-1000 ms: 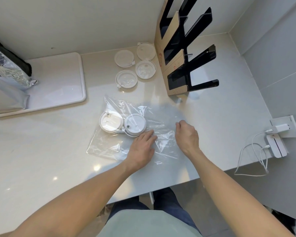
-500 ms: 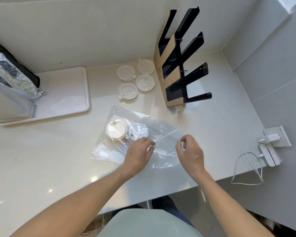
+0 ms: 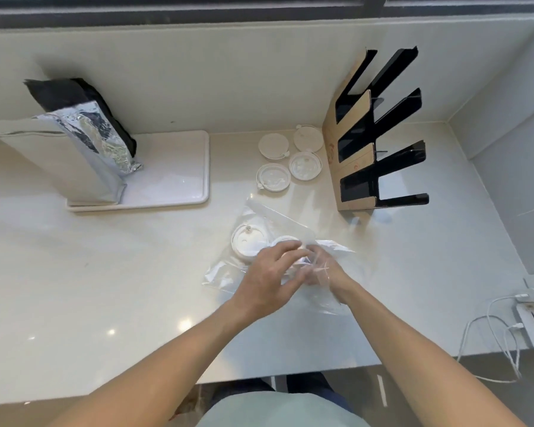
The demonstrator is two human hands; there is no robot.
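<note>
A thin, clear, crinkled plastic bag (image 3: 278, 217) is laid near the front middle of the smooth pale counter (image 3: 105, 272), its length running roughly left to right, with two round white lids (image 3: 245, 240) seen flat inside. The left hand (image 3: 269, 278) is held palm down over the bag's right end with fingers bent. The right hand (image 3: 324, 272) is blurred beneath the film, and whether either hand pinches anything cannot be told.

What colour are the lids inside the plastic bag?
The lids are white, seen through the clear plastic bag in the head view.
</note>
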